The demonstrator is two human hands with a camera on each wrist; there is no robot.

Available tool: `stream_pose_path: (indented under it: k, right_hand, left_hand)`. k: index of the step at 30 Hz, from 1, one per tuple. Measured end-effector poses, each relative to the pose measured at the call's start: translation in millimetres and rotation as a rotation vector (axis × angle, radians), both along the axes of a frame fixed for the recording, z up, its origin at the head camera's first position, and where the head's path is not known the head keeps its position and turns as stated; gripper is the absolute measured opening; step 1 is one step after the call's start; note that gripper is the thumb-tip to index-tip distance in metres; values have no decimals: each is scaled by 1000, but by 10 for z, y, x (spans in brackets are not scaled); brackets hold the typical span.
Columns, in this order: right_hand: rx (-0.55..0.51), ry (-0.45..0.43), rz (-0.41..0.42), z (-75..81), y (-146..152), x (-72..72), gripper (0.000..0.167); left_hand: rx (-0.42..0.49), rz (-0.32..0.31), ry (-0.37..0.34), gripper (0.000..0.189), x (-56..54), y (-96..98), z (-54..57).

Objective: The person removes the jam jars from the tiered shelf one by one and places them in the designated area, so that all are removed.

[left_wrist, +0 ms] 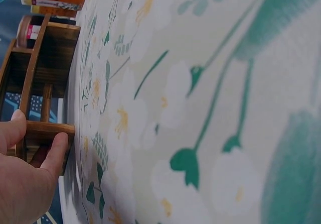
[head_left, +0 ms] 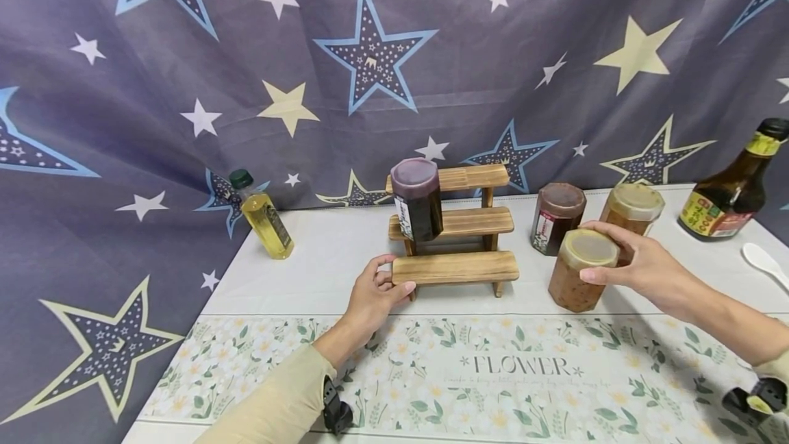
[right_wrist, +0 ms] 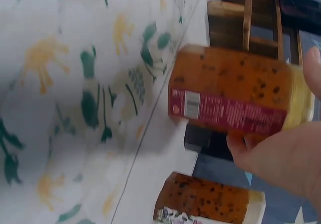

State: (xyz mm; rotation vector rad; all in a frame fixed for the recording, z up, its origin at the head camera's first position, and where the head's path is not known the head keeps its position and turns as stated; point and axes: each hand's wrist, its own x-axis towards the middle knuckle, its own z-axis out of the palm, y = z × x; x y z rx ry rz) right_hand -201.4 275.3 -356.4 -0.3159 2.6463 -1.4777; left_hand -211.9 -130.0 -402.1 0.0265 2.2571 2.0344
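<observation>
My right hand [head_left: 647, 269] grips a jar of orange-brown jam [head_left: 573, 286] around its pale yellow lid. In the right wrist view the same jar [right_wrist: 230, 83] shows dark specks and a maroon label with a barcode. My left hand [head_left: 372, 297] holds the left end of the lowest step of a three-step wooden rack [head_left: 456, 267], thumb and finger pinching its edge in the left wrist view. A dark jar with a purple lid [head_left: 425, 207] stands at the left of the rack's middle step.
Right of the rack stand another dark jar [head_left: 557, 214] and a second orange-brown jar [head_left: 635, 204], partly behind my right hand. Farther right are a brown sauce bottle [head_left: 727, 190] and a white spoon [head_left: 764, 262]. An oil bottle [head_left: 268, 221] stands at the left. A starry cloth [head_left: 370, 136] hangs behind.
</observation>
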Motion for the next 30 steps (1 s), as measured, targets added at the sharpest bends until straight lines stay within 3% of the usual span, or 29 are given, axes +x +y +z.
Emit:
stream_pose_path:
  k: [6,12,15,19,23,30]
  right_hand:
    - [100,73,-18,11,-110,55,93]
    - [151,324,-72,99,-156,53,100]
    - [159,414,-62,185,-187,41,103]
    - [153,439,-47,344,-266,19,106]
    - [157,409,-41,493,-388,-25,104]
    - [136,404,57,639,-661,-171,97]
  left_hand:
    - [-6,1,-8,64,-4,0,-9]
    - [-11,3,-13,64,-15,0,-12]
    - [-12,1,-13,64,-19,-1,-9]
    - [-10,-7,-9,64,-20,-3,-6]
    - [-12,-8,-10,64,-15,-3,-1]
    - [-10,1,-14,64,-13,-3,6]
